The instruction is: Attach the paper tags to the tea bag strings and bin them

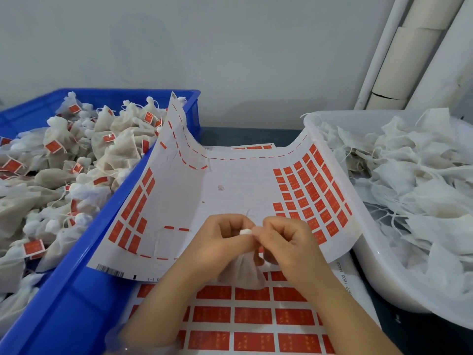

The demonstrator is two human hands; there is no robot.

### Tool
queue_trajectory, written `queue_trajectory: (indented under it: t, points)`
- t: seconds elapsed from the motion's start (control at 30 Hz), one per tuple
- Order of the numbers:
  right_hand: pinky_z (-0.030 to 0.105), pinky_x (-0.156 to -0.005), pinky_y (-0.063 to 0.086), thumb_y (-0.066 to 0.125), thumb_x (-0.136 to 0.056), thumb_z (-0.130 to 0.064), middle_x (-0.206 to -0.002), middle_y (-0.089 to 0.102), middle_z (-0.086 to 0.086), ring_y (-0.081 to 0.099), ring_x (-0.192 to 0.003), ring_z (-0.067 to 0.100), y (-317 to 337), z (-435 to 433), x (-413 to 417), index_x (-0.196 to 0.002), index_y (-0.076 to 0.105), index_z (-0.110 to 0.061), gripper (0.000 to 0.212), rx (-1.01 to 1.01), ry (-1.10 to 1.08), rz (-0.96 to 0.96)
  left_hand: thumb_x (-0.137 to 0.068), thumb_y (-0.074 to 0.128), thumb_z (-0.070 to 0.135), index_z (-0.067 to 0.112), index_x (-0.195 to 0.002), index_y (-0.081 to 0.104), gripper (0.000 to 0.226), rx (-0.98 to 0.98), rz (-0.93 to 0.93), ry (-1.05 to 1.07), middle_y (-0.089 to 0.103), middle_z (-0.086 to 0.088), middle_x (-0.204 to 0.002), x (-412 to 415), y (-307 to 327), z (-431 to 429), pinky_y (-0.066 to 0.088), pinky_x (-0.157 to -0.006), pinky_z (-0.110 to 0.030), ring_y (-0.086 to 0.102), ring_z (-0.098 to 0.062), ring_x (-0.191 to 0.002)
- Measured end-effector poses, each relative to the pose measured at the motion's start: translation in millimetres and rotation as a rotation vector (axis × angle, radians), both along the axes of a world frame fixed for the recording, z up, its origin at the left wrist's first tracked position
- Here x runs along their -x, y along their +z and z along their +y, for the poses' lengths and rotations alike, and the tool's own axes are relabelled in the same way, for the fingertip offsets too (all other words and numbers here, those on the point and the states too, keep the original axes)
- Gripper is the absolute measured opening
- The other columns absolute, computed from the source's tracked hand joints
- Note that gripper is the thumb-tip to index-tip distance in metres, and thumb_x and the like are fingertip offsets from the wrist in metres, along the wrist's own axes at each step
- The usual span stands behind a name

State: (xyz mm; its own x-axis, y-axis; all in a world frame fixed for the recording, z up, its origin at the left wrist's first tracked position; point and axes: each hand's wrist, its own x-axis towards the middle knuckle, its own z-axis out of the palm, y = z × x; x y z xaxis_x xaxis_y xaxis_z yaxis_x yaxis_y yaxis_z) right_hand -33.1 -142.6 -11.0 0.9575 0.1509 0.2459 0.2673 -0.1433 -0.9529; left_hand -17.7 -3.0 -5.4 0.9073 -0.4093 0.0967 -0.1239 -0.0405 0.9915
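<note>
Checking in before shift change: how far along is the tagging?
Done: the blue bin is heaped with tagged bags. In hand: both hands, left and right, pinch the top of one bag over the tag sheet. Left: the white tub holds many untagged bags.

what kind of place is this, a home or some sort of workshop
Most likely a small packing workshop, not a home: a blue crate heaped with tagged tea bags, a white tub full of untagged ones, and sheets of red tags spread between them.
</note>
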Motion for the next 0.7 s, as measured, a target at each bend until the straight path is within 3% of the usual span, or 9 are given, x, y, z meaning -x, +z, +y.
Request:
queue_trajectory:
  t: [0.1,0.23,0.37,0.5,0.7]
  points:
    - [0.014,-0.047,0.043,0.060,-0.087,-0.016,-0.043,0.043,-0.008,0.045,-0.043,0.004,-1.9,6.4,3.3,-0.049,0.047,-0.013,0.040,-0.137,0.005,0.026,-0.062,0.057,0.025,0.021,-0.060,0.066,0.009,0.098,-0.002,-0.051,0.061,-0.002,-0.058,2.4,1.1,-1.4,0.048,-0.056,-0.025,0.059,-0.015,-0.057]
    - [0.015,-0.044,0.040,0.056,-0.085,-0.004,-0.041,0.038,-0.007,0.040,-0.041,0.003,-6.3,10.7,3.6,-0.044,0.043,-0.016,0.045,-0.166,-0.024,0.083,-0.059,0.052,0.025,0.028,-0.054,0.060,0.010,0.019,-0.072,-0.069,0.056,0.006,-0.053,3.4,0.8,-0.9,0.045,-0.054,-0.024,0.054,-0.011,-0.054]
    - [0.014,-0.045,0.040,0.057,-0.086,-0.008,-0.041,0.041,-0.008,0.042,-0.042,0.003,-6.6,13.1,2.9,-0.045,0.049,-0.019,0.044,-0.136,-0.043,0.085,-0.062,0.050,0.022,0.026,-0.052,0.055,0.012,-0.020,-0.105,-0.008,0.054,0.006,-0.052,2.1,-1.7,-1.6,0.044,-0.054,-0.023,0.053,-0.010,-0.054]
    - [0.016,-0.044,0.039,0.065,-0.077,-0.034,-0.041,0.038,-0.007,0.039,-0.041,0.005,-2.9,14.1,3.7,-0.042,0.045,-0.020,0.043,-0.185,-0.045,0.126,-0.068,0.045,0.008,0.018,-0.056,0.056,0.020,-0.020,-0.112,0.030,0.057,-0.003,-0.056,1.1,-5.1,-3.6,0.046,-0.058,-0.029,0.056,-0.018,-0.059]
    - [0.019,-0.043,0.039,0.065,-0.081,-0.019,-0.041,0.035,-0.005,0.037,-0.041,0.009,-4.8,13.3,1.1,-0.041,0.039,-0.019,0.048,-0.152,-0.084,0.165,-0.068,0.043,0.007,0.020,-0.053,0.048,0.020,-0.076,-0.164,0.062,0.049,0.006,-0.050,2.8,-5.4,-5.4,0.041,-0.051,-0.020,0.047,-0.009,-0.051]
